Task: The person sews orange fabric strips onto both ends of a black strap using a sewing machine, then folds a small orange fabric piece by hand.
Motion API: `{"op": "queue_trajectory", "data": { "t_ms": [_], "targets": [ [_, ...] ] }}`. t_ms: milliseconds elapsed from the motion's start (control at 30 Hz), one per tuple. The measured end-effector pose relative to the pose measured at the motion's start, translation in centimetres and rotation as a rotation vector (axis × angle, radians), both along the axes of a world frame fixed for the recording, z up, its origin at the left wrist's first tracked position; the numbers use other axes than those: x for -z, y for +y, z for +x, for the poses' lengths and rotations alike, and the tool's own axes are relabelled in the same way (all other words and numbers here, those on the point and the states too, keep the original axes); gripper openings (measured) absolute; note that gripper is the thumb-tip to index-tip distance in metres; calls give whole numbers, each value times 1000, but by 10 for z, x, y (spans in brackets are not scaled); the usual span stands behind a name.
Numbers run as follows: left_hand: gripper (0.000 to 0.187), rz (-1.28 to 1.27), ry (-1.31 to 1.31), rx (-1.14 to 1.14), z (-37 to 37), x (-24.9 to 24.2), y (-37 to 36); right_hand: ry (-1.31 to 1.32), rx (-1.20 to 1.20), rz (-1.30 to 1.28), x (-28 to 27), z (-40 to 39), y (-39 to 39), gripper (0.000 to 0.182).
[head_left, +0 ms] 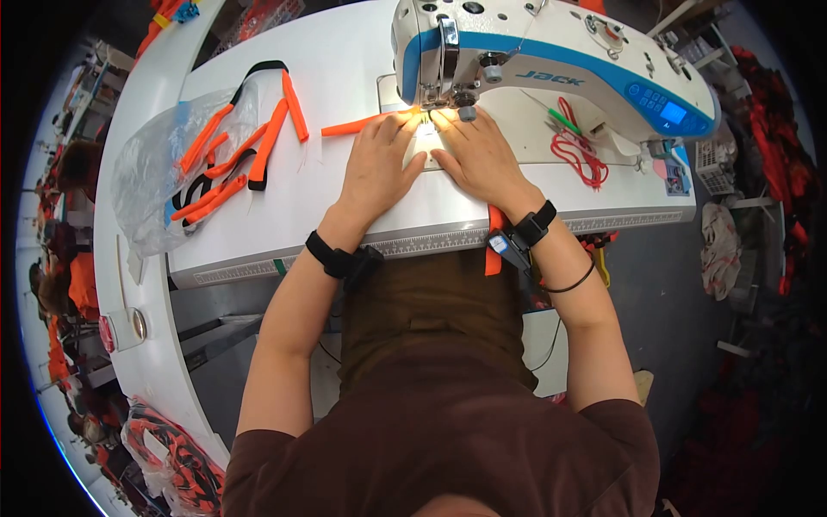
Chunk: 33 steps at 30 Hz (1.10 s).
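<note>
My left hand (376, 164) lies on the sewing machine bed with its fingers stretched toward the needle and its thumb apart. Under its fingers runs an orange fabric strip (346, 128), whose end sticks out to the left. Across from it, my right hand (479, 157) rests flat beside the needle, fingers extended and thumb apart. The white and blue sewing machine (551, 65) stands over both hands, its lamp lighting the fingertips. Bright light and the machine head partly hide the fabric at the needle. Another orange strip (494, 250) hangs over the table's front edge, below my right wrist.
Left on the white table (301, 198) lie several orange and black strips (233, 164) on a clear plastic bag (142, 185). Right of my hand are a red cord (579, 159) and a green-handled tool (562, 119). A bag of orange and black pieces (177, 457) sits lower left.
</note>
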<state>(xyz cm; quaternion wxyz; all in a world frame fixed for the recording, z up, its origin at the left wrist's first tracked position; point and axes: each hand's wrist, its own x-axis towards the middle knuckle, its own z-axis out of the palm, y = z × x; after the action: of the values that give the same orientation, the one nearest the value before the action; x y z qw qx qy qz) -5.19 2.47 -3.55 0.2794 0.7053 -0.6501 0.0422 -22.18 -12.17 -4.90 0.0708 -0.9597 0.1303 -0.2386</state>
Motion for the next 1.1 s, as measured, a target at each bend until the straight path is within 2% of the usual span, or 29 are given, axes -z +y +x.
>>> {"op": "queue_trajectory", "data": {
  "t_ms": [300,467,567,667,733,800,867,967,1033,1067,1100],
  "targets": [
    [57,-7,-6,11,2,-1,0,-13,-7,-23,-4,-1,1,49],
    [55,0,-17,21,4,-2,-1,140,-1,-52,-17,-5,0,40],
    [53,-8,-106,35,7,-6,-2,126,-10,-163,-29,-11,5,38],
    [46,40,-130,40,4,-11,2,-21,-54,-88,-27,-15,22,38],
    [37,98,-64,18,-6,-24,7,-112,-70,-32,-26,-15,29,37],
    [34,168,-23,23,-17,-38,10,-110,-52,243,-24,-13,32,40],
    [30,237,23,24,-18,-39,11,-153,-55,188,-18,-8,32,41],
    [26,105,72,53,-8,-30,9,-187,-39,107,-12,-4,32,40],
    [24,240,265,51,2,-30,3,-182,-25,82,-6,-1,32,39],
    [24,239,266,48,2,-28,2,-178,-12,52,-3,-1,32,38],
    [24,120,347,3,3,-21,0,-174,2,21,-3,0,32,37]
  ]
}}
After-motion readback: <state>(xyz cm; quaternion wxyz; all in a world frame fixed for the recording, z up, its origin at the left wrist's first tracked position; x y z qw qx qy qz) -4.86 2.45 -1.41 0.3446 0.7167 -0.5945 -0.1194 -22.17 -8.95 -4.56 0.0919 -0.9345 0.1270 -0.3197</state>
